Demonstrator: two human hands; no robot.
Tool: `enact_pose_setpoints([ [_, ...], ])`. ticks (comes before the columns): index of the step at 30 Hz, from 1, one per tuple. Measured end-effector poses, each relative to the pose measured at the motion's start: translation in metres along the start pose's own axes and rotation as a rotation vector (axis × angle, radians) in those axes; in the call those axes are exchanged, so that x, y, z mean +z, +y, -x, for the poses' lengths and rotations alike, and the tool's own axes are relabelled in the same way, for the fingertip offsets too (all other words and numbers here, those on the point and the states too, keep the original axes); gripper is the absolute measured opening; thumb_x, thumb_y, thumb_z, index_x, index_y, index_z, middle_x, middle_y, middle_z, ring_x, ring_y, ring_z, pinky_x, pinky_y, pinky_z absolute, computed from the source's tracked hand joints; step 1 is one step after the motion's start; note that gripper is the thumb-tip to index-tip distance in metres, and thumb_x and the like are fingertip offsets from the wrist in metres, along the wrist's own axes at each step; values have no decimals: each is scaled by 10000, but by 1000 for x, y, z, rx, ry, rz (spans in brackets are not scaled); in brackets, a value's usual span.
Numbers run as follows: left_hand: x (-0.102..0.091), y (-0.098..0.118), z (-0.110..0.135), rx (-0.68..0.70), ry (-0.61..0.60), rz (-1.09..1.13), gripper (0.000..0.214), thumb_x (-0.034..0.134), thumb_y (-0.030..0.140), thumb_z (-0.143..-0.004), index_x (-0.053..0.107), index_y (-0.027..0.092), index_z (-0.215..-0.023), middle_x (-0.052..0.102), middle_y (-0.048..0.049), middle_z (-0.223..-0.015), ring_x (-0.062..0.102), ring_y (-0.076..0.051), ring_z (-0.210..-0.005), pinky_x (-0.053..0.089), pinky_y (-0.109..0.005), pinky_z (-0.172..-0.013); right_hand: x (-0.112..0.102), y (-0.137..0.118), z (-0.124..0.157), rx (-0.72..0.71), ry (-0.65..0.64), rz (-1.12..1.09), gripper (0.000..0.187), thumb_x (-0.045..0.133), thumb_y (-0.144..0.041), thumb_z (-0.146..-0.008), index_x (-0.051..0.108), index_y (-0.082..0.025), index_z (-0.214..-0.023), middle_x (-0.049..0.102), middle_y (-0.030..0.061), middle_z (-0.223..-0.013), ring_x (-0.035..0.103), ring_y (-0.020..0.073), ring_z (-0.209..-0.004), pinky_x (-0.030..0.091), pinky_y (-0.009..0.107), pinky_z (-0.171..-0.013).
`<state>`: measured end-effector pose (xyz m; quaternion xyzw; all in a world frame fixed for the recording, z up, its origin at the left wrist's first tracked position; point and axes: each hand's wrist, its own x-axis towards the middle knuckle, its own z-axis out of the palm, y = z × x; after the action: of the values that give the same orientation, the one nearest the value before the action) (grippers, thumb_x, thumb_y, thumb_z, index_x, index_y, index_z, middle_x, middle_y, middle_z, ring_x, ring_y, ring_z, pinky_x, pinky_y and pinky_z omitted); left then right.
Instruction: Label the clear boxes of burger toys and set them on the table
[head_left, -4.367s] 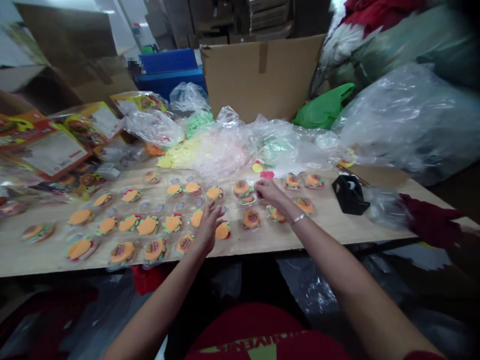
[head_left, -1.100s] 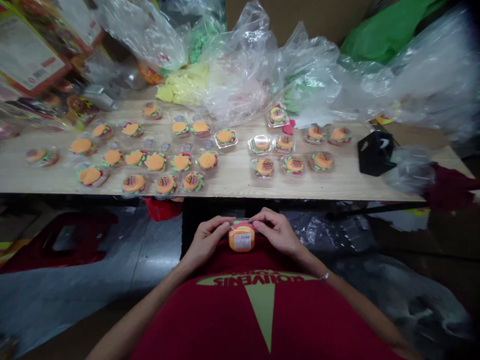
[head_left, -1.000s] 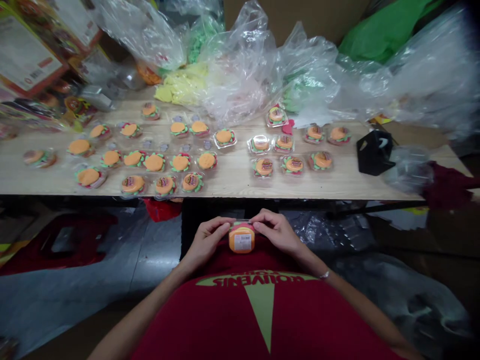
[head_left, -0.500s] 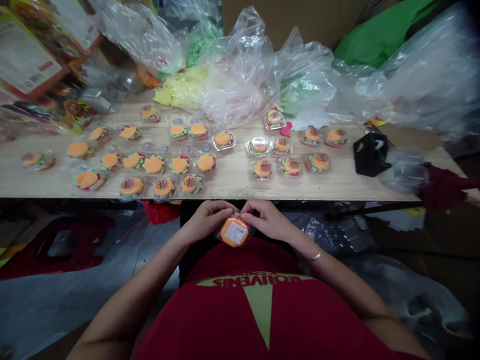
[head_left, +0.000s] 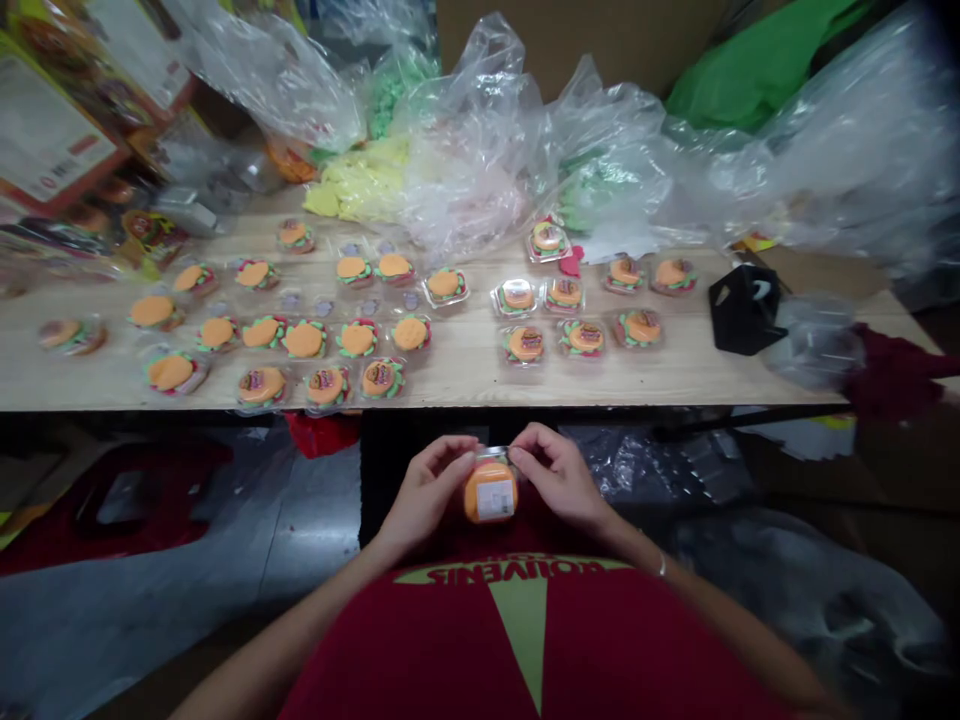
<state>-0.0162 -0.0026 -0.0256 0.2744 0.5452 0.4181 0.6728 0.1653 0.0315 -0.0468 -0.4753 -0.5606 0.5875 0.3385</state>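
Clear-plastic burger pack point(head_left: 491, 490) sits between the table point(head_left: 465, 378) and the red shirt point(head_left: 420, 640), its far rim pinched by left hand point(head_left: 427, 492) and right hand point(head_left: 561, 480), seemingly being pressed together, which calls next for even thumb pressure.

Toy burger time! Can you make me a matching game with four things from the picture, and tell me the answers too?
Column one:
1. White-labelled burger
2. Tape dispenser
3. Shirt
4. Bracelet

Column two:
A. Dark red, with big letters
B. Worn on the right arm
C. Held by the left hand and right hand
D. Black, standing on the table

Right pairs: 1-C, 2-D, 3-A, 4-B
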Motion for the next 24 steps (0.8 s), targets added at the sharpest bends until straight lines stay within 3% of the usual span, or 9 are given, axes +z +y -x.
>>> enact_pose_setpoints([
  [2, -5, -2, -1, -53, 62, 98, 245, 687, 353, -751, 672, 161, -903, 706, -43, -857, 632, -153, -726, 490, -280, -697, 3, 7, 3, 78, 64, -68, 169, 557, -301, -836, 526, -173, -729, 518, -19, -674, 479, 112, -620, 387, 237, -581],
  [4, -13, 4, -6, -65, 60, 37, 251, 694, 356, -741, 688, 143, -872, 703, -40, -786, 613, -134, -660, 477, -251, -643, 7, 9, 4, 160, -65, -139, 161, 577, -302, -816, 518, -173, -740, 522, -24, -661, 476, 107, -595, 380, 233, -557],
  [6, -20, 15, -11, -49, -40, -125, 252, 694, 349, -738, 707, 133, -867, 703, -45, -772, 597, -127, -640, 451, -224, -599, 12, 4, 0, 173, -240, -174, 138, 604, -278, -793, 524, -170, -763, 528, -31, -659, 469, 97, -576, 365, 223, -537],
  [8, -23, 26, -13, -28, -171, -284, 238, 675, 342, -752, 717, 131, -853, 698, -45, -769, 587, -128, -650, 434, -214, -587, 16, -6, -4, 109, -291, -167, 105, 610, -248, -788, 547, -164, -795, 548, -26, -692, 478, 92, -597, 369, 220, -551],
  [10, -23, 31, -9, -12, -225, -367, 224, 651, 345, -768, 707, 131, -807, 673, -29, -727, 560, -117, -628, 417, -207, -569, 20, -15, -6, 46, -241, -145, 76, 590, -230, -802, 576, -158, -822, 575, -12, -736, 504, 96, -644, 390, 227, -589],
  [20, -7, 27, 20, 63, -143, -456, 237, 607, 357, -793, 641, 132, -727, 598, -13, -695, 523, -120, -650, 400, -220, -593, 28, -27, 8, 84, -210, -57, 60, 579, -216, -782, 587, -162, -760, 577, 2, -711, 517, 111, -652, 398, 232, -579],
  [24, -11, 14, 18, -15, -92, -235, 243, 640, 376, -776, 659, 157, -880, 649, -29, -807, 581, -142, -702, 453, -259, -658, 24, -18, 14, 75, -104, -74, 102, 582, -263, -800, 569, -169, -763, 565, 3, -723, 513, 117, -659, 410, 240, -594],
])
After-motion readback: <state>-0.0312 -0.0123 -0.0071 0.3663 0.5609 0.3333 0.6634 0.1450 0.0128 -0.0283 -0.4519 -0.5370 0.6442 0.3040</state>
